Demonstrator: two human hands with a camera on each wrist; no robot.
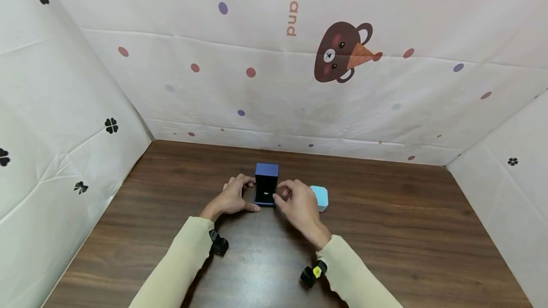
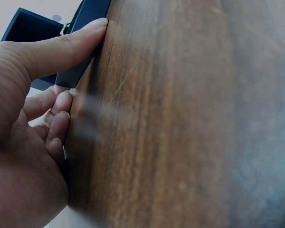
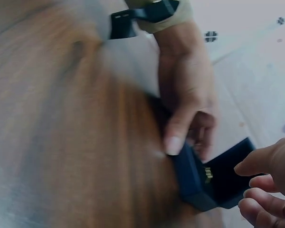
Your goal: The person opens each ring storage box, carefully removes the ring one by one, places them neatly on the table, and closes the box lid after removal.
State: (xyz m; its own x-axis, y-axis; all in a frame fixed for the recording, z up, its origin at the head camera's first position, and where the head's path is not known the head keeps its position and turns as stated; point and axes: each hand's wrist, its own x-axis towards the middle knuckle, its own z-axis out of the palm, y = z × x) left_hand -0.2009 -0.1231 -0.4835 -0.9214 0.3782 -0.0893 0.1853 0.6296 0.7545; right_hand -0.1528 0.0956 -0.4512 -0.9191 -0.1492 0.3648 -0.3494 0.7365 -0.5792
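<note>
A dark blue ring box (image 1: 267, 170) stands on the table with its lid raised. Its lining is black, and a ring (image 3: 208, 175) with a small bright top sits in the slot. At the box's left side, my left hand (image 1: 233, 197) grips the base, the thumb (image 2: 92, 29) along the front edge and the fingers by the side. My right hand (image 1: 297, 206) is at the right side of the box, fingers loosely bent, thumb near the front right corner. Whether that thumb touches the box I cannot tell.
Just beyond my right hand lies a light blue box (image 1: 320, 197) with cut corners, partly hidden by the hand. The brown wooden table (image 1: 406, 232) meets a printed white cloth (image 1: 274, 99) at the back, with more cloth at both sides.
</note>
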